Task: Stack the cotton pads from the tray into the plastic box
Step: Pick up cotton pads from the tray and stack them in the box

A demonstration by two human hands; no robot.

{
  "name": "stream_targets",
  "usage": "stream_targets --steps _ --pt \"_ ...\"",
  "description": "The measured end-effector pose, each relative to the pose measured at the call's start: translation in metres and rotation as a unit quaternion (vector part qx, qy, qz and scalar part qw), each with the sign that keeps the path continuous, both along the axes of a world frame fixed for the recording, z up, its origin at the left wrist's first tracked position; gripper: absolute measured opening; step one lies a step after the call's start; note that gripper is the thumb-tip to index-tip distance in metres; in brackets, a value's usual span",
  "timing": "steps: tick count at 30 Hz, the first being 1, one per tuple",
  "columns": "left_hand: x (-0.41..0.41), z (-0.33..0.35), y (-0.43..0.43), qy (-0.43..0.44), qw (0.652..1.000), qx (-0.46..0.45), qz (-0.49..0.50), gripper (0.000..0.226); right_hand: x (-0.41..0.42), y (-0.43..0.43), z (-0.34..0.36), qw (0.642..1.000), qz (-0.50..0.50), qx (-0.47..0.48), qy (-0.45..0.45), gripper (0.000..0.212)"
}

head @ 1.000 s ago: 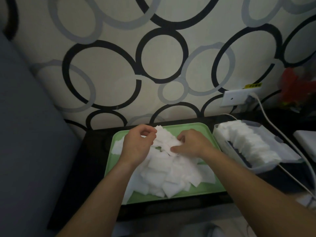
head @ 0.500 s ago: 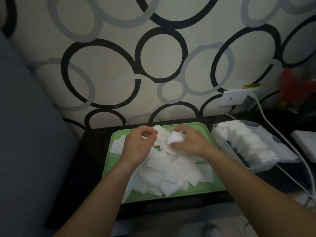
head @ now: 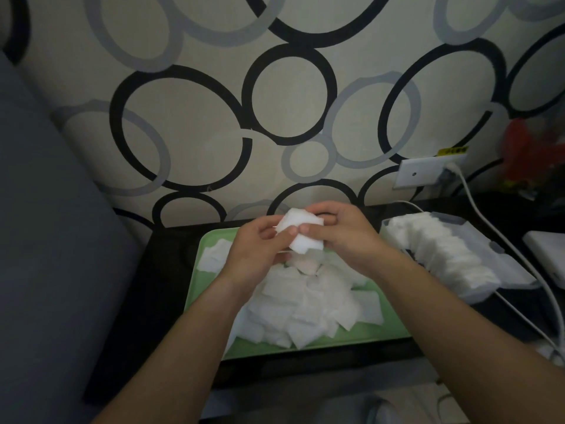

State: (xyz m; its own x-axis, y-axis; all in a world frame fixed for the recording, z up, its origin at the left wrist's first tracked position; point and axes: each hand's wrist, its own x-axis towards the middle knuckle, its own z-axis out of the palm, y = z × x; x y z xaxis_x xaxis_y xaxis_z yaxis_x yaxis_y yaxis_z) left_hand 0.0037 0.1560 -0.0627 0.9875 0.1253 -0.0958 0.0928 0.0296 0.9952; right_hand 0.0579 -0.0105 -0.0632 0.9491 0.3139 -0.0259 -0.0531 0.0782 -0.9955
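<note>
1. Cotton pads [head: 305, 304] lie in a loose, overlapping white heap that covers most of the green tray [head: 211, 301]; I see bare green only along its left side and near edge.
2. Above the far end of that heap, both hands meet on a small stack [head: 301, 232] of pads, held clear of the pile.
3. From my feed, the left hand [head: 255, 258] grips the stack from its left side, with the thumb on the front face and the fingers curled round the edge.
4. The right hand [head: 348, 240] grasps the same stack from the right. Its thumb presses the front face just beside the left thumb, and its fingers wrap over the top.
5. The plastic box [head: 510, 270] sits just right of the tray on the dark table [head: 159, 270], clear-walled and open on top.
6. Inside it a row of pads [head: 437, 252] stands on edge, packed face to face in a curving line from the far end to the near end.
7. The wall behind carries black and grey rings, with a white socket plate [head: 417, 174] low on the right. A white cable [head: 488, 224] runs from it down past the box.
8. A blurred red object [head: 529, 151] sits at the far right; I cannot tell what it is.
9. A grey upholstered surface [head: 46, 240] fills the left side of my view.
</note>
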Motion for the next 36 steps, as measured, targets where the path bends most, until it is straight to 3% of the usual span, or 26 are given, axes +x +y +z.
stream_targets --steps 3,6,14,21,27,36 --pt "-0.001 0.000 0.002 -0.004 0.999 -0.025 0.022 0.015 -0.004 0.004 0.004 1.000 -0.004 0.010 -0.003 0.017" --pt "0.000 0.000 0.006 0.007 0.999 -0.044 0.026 0.019 -0.004 0.004 0.003 1.000 -0.011 0.000 -0.008 0.009" --pt "0.002 0.003 0.009 0.019 0.995 -0.095 -0.003 0.033 -0.001 0.001 0.003 0.998 -0.031 -0.047 -0.015 0.020" --pt "0.001 0.003 0.013 0.018 0.991 -0.132 0.018 0.031 0.001 -0.004 0.002 0.998 0.033 0.028 0.043 0.028" --pt "-0.003 0.006 0.011 0.011 0.988 -0.155 -0.019 0.043 0.001 -0.005 0.001 0.995 0.011 0.075 0.070 0.023" --pt "-0.002 0.006 0.015 0.025 0.989 -0.141 -0.024 0.044 0.006 -0.017 -0.001 0.991 -0.031 0.091 0.093 0.025"
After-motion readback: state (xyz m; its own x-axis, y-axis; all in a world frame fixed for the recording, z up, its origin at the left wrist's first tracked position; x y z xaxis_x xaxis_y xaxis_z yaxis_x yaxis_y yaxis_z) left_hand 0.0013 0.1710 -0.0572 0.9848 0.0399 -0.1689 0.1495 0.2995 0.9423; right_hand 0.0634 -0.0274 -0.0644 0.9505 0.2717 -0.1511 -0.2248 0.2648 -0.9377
